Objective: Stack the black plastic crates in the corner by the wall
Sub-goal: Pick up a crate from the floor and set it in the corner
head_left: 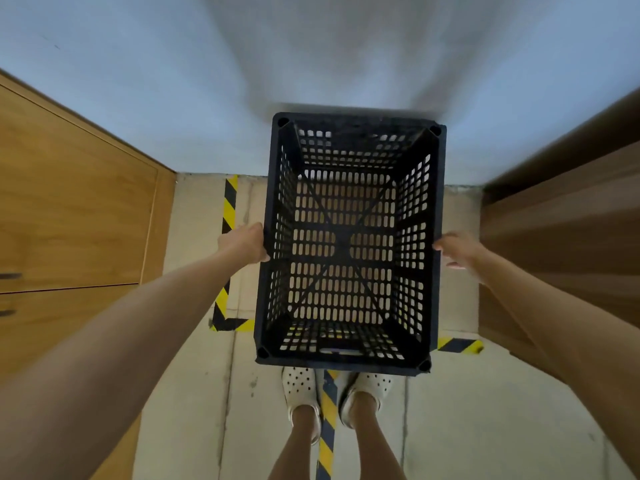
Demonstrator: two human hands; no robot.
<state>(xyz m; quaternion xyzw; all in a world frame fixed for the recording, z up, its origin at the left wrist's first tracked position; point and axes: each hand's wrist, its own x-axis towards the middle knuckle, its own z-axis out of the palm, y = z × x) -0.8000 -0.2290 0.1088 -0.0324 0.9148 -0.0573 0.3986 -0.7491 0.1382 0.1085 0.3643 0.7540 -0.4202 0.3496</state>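
Observation:
One black plastic crate [349, 244] with perforated walls and floor fills the middle of the head view, open side up, its far end close to the pale wall [311, 64]. My left hand [244, 244] grips the crate's left rim about halfway along. On the opposite side, my right hand [458, 251] is pressed against the right rim, fingers curled and slightly blurred. Beige floor shows through the crate's holes. I cannot tell whether the crate rests on anything. No other crate is visible.
A wooden cabinet [72, 209] lines the left side and a brown wooden panel [561, 223] the right, forming a narrow bay. Yellow-black tape [229, 209] marks a rectangle on the concrete floor. My feet in white clogs [300, 388] stand just behind the crate.

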